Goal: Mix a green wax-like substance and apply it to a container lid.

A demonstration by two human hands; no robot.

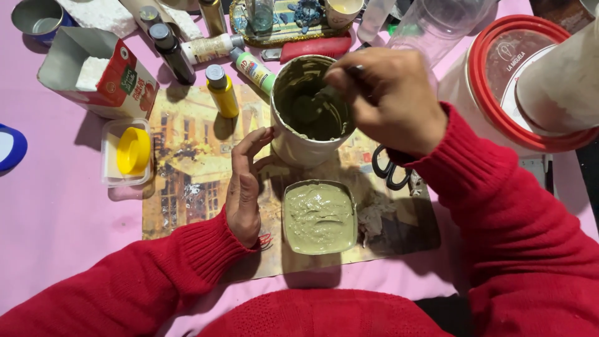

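Surface: table under a pink cloth [56,212], with a printed picture mat [187,162] showing buildings laid at centre; only the tabletop shows, nothing of the room beyond.

Item 1: white cup [306,146] at centre, lined with olive-green paste, tilted toward the viewer. Left hand [244,187], red sleeve, rests open against the cup's side at its 8 o'clock, fingers touching the wall. Right hand [390,97], red sleeve, is closed in a pinch over the rim at 2 o'clock on a thin tool, mostly hidden; its kind cannot be told.

Item 2: square mould [319,217] filled with green paste, just below the cup at 6 o'clock.

Item 3: black-handled scissors [388,171], at 4 o'clock of the cup, partly under the right wrist.

Item 4: yellow paint bottle [222,92] at 10 o'clock; other bottles beyond it.

Item 5: opened carton [103,72] at far 10 o'clock; clear box with a yellow lid [133,151] at 9 o'clock.

Item 6: large tub with a red-rimmed lid [499,93] at 3 o'clock.
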